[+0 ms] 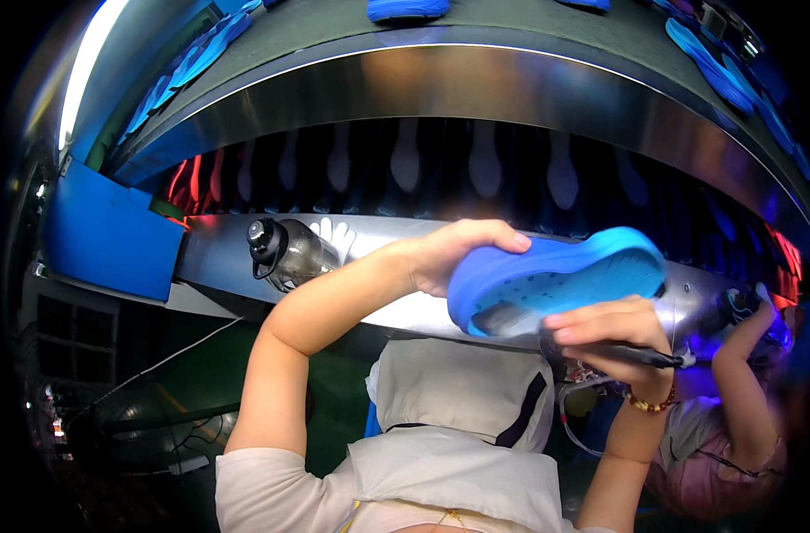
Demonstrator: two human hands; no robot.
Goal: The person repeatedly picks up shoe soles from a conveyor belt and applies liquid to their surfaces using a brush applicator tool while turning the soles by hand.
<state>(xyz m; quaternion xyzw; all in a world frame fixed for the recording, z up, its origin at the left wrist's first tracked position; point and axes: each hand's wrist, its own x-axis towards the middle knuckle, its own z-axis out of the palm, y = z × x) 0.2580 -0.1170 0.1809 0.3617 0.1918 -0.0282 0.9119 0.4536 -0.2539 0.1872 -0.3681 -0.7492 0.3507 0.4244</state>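
A blue foam clog (565, 266), violet-blue at one end and lighter at the other, is held up in front of me, tilted so its opening faces down toward me. My left hand (462, 249) is closed on its left end, thumb over the top. My right hand (622, 333), with a beaded bracelet at the wrist, is by the clog's lower edge. Its fingers are closed round a slim black tool (640, 354) with a pale fitting at one end. The tool's tip is blurred against the clog, so I cannot tell whether it touches.
Behind the clog runs a metal ledge (218, 253) with a dark bottle (289, 253) and a white glove (334, 238). Above is a green conveyor belt (307, 44) carrying blue clogs (409, 11). A blue box-like panel (111, 235) stands left; a co-worker (725, 426) sits close at right.
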